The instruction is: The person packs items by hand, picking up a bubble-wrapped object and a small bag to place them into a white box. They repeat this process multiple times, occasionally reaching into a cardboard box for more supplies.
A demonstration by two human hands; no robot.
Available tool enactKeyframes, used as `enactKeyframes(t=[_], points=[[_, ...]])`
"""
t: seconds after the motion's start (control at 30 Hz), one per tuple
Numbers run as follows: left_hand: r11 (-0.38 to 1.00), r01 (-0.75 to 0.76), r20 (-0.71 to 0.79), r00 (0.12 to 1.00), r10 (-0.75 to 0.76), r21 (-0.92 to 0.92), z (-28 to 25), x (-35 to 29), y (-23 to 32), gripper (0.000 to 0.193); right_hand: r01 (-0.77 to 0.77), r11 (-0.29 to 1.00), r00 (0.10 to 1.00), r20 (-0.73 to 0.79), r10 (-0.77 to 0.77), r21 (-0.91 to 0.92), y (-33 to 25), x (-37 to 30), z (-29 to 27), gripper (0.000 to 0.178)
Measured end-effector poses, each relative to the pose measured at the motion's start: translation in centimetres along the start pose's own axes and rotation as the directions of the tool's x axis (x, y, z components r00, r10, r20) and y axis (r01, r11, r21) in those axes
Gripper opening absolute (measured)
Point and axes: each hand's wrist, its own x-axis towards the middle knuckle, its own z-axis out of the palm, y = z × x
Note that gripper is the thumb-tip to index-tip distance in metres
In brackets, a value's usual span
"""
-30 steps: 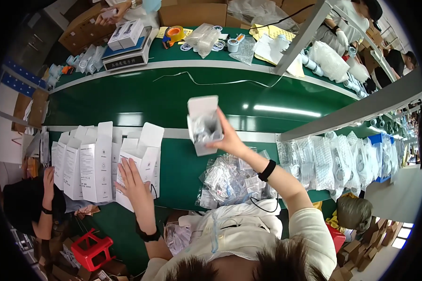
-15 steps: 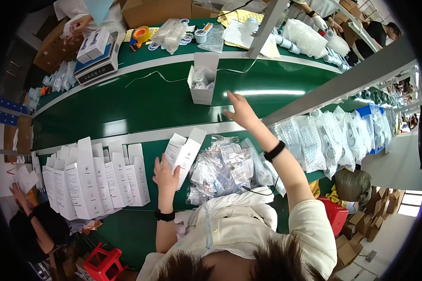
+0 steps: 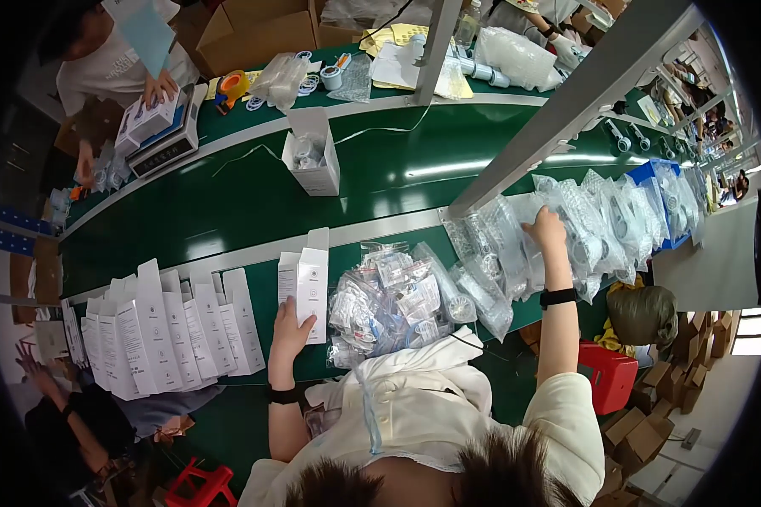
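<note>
My left hand (image 3: 289,331) holds an upright white carton (image 3: 305,284) with its top flap open, standing on the green bench. My right hand (image 3: 547,231) reaches to the right and rests on a row of clear bubble-wrap bags (image 3: 596,228) holding white parts; whether its fingers grip one I cannot tell. A filled open white carton (image 3: 313,155) lies on the dark green conveyor belt (image 3: 220,203), apart from both hands. A heap of small clear plastic bags (image 3: 393,297) sits between my arms.
A row of several open white cartons (image 3: 165,325) stands at the left. A metal frame post (image 3: 566,101) crosses above the belt. Across the belt another person (image 3: 101,63) works at a weighing scale (image 3: 162,144). Tape rolls (image 3: 232,84), cardboard boxes (image 3: 245,25), red stools (image 3: 610,376).
The filled carton left my right hand and has travelled left on the belt. My right hand swung right onto the bubble-wrap bags. My left hand took up a fresh carton and stood it upright.
</note>
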Motion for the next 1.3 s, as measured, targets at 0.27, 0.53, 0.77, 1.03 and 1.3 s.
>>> enactKeyframes(t=[0.27,0.53,0.77,1.03,1.3], points=[[0.983,0.184,0.118,0.976,-0.185,0.020,0.0,8.1,3.0,0.066,0.204,0.976,0.833,0.510,-0.213,0.075,3.0,6.3,3.8,0.058],[0.986,0.065,-0.053,0.996,-0.074,-0.153,0.0,8.8,4.1,0.089,0.354,0.933,0.710,0.633,-0.310,0.060,1.6,10.1,6.5,0.066],[0.676,0.278,0.184,0.960,-0.209,-0.683,-0.3,8.3,0.4,0.078,-0.112,0.691,0.828,0.452,-0.333,0.715,4.3,4.6,-1.4,0.060],[0.717,-0.271,-0.195,0.962,0.190,-0.642,-5.4,4.8,8.0,0.065,-0.213,-0.574,0.837,-0.156,-0.525,0.790,-4.1,-9.6,-11.5,0.091],[0.869,-0.236,-0.201,0.966,0.161,-0.436,-2.7,4.0,8.3,0.074,-0.235,-0.780,0.971,0.101,-0.217,0.581,-24.5,-13.7,-8.1,0.072]])
